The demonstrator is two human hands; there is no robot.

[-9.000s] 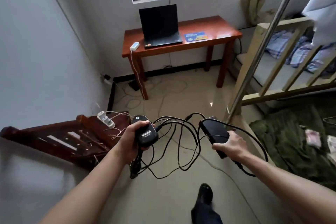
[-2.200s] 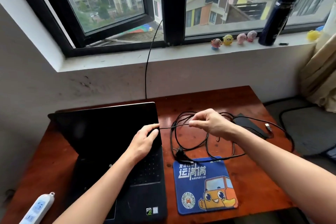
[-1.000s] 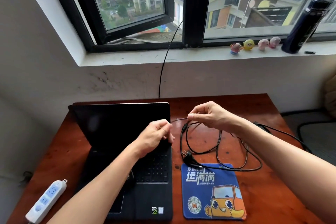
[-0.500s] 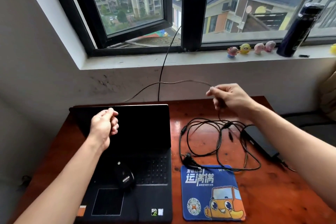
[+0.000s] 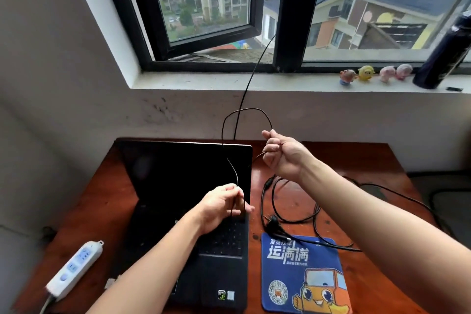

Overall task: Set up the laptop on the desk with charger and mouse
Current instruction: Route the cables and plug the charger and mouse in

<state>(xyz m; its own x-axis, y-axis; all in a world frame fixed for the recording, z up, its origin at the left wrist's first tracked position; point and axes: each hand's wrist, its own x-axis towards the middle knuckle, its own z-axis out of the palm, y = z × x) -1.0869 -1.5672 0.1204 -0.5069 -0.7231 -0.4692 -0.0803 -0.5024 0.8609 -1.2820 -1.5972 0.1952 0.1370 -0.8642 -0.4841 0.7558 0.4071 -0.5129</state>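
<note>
An open black laptop (image 5: 178,181) with a dark screen stands on the left half of the red-brown desk (image 5: 356,160). A thin black cable (image 5: 244,109) arches between my hands above the screen's right corner. My left hand (image 5: 224,205) pinches one end of that loop over the keyboard. My right hand (image 5: 283,154) is closed on the other end, just right of the screen. Thicker charger cables (image 5: 275,201) with a plug (image 5: 274,220) lie coiled on the desk under my right forearm. The mouse and the charger brick are hidden.
A blue mouse pad (image 5: 300,273) with a cartoon car lies right of the laptop. A white power strip (image 5: 74,267) sits at the desk's left front edge. Small figurines (image 5: 365,73) and a dark bottle (image 5: 443,53) stand on the window sill. Another wire (image 5: 251,79) hangs down the wall.
My left hand has come from the screen's upper left down to the keyboard's right side. The stretched thin cable now bends into a loop. My right hand has shifted slightly left and down.
</note>
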